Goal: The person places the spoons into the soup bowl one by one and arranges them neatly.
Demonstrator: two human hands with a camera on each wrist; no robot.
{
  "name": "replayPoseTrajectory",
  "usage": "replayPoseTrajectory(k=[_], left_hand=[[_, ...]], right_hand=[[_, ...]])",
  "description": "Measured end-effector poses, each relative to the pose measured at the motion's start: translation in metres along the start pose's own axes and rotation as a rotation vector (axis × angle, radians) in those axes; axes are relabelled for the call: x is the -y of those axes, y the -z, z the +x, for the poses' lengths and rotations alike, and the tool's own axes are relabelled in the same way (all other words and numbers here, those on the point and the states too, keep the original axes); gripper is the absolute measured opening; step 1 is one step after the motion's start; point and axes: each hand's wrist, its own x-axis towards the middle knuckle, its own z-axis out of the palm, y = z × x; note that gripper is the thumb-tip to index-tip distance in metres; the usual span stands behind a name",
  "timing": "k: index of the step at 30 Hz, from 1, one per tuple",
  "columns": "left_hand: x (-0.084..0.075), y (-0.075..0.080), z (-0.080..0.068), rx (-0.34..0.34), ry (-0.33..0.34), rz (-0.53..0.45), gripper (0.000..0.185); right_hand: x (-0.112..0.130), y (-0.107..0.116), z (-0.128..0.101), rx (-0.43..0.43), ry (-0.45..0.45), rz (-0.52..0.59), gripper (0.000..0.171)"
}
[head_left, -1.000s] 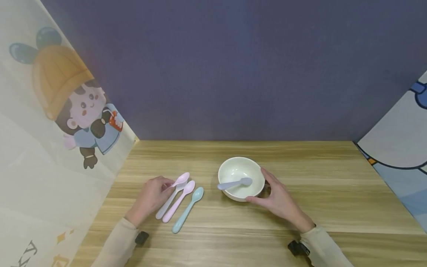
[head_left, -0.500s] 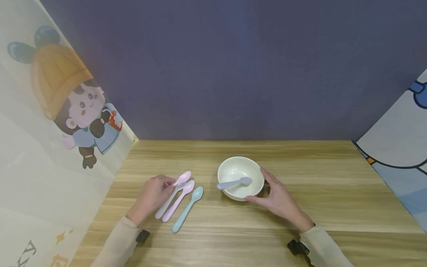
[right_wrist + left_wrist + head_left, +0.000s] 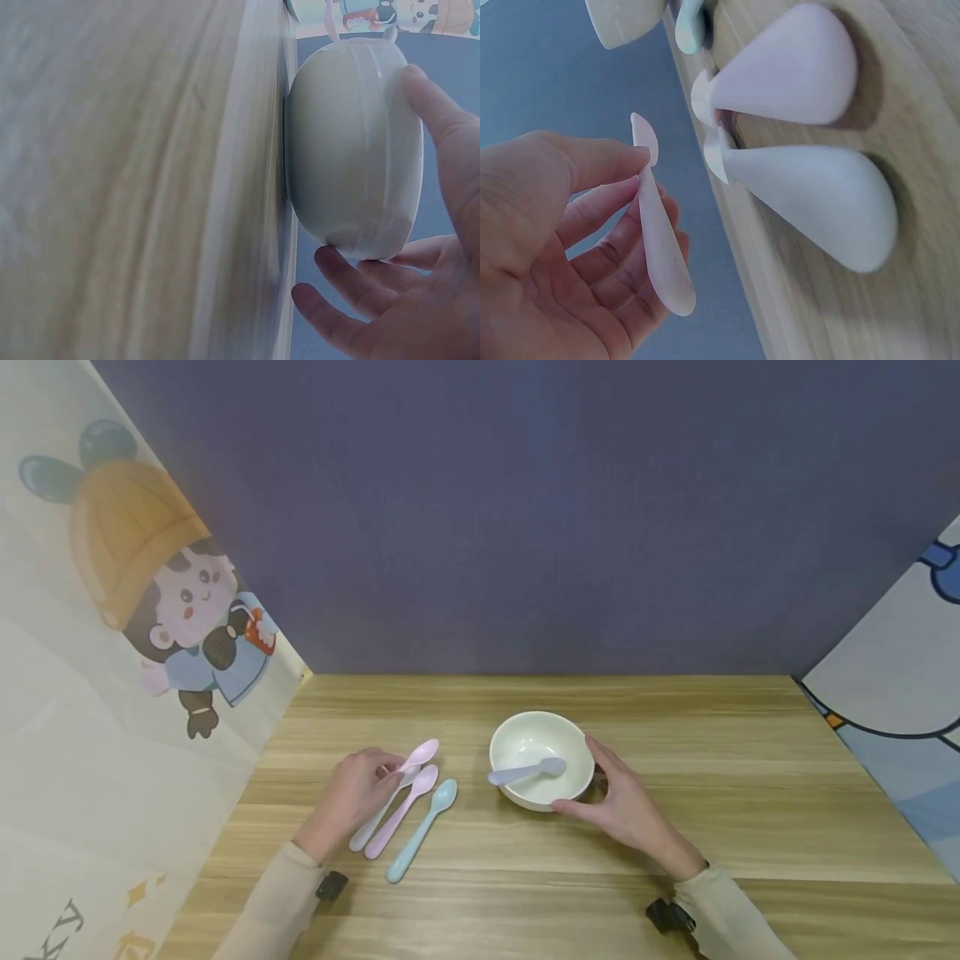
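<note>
My left hand [image 3: 352,793] pinches a pink spoon [image 3: 666,255] between thumb and fingers near its neck; in the left wrist view the spoon is off the table. Below and beside that hand lie a pale grey spoon [image 3: 367,832], a second pink spoon [image 3: 397,818] and a teal spoon [image 3: 417,842], side by side on the table. A white bowl [image 3: 531,735] stands to their right, with a lavender spoon [image 3: 525,772] resting across it, its handle over the rim. My right hand [image 3: 633,806] holds the bowl's right side, thumb at the near rim, fingers around the far side.
The wood-grain table [image 3: 712,760] meets a dark blue-grey panel [image 3: 525,527] at its back edge. A light wall [image 3: 90,760] with a cartoon figure rises on the left, and another printed panel [image 3: 892,660] on the right.
My left hand has shifted slightly to the right and away from me, carrying the pink spoon towards the bowl. The right hand and the bowl have stayed in place.
</note>
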Motion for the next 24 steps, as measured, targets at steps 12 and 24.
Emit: replayPoseTrajectory(k=[12, 24], left_hand=[[-0.009, -0.005, 0.003, -0.002, -0.018, -0.021, 0.023], [-0.020, -0.009, 0.007, -0.028, -0.044, -0.024, 0.021]], right_hand=[[-0.001, 0.001, -0.001, -0.001, 0.002, -0.003, 0.119], [-0.001, 0.000, 0.000, 0.009, -0.014, -0.004, 0.121]])
